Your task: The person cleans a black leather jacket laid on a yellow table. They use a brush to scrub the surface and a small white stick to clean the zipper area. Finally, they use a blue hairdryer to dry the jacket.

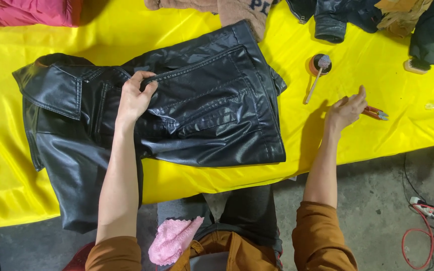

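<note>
A person in rust-coloured sleeves works over a black leather jacket (212, 100) spread on a bright yellow cloth (327, 145), seen from a head-worn camera looking down. The left hand (134, 98) rests on the jacket near its collar, fingers curled and pinching the garment at the start of the slanted zip (197, 64). The right hand (346, 110) lies well clear of the jacket, out on the bare cloth to the right, fingers spread open and fingertips touching a small pair of red-handled snips (376, 113); it does not grip them.

The jacket lies across the cloth, collar (56, 85) to the left and hem to the right, its glossy surface creased and catching the light. Stitched seams and a flap pocket run across the front panel, and one sleeve (81, 185) hangs over the near edge of the cloth.

Just beyond the right hand stands a small round tin with a brush (318, 68) leaning on it. Other clothes crowd the far edge: a pink garment (26, 11) at the left, a tan knit (237, 10) in the middle, dark jackets (337, 17) at the right. A pink rag (172, 241) sits on the person's lap. The near edge of the cloth drops to a grey concrete floor (377, 200), where red cables (423, 236) lie at the right. Open yellow cloth remains between jacket and snips.
</note>
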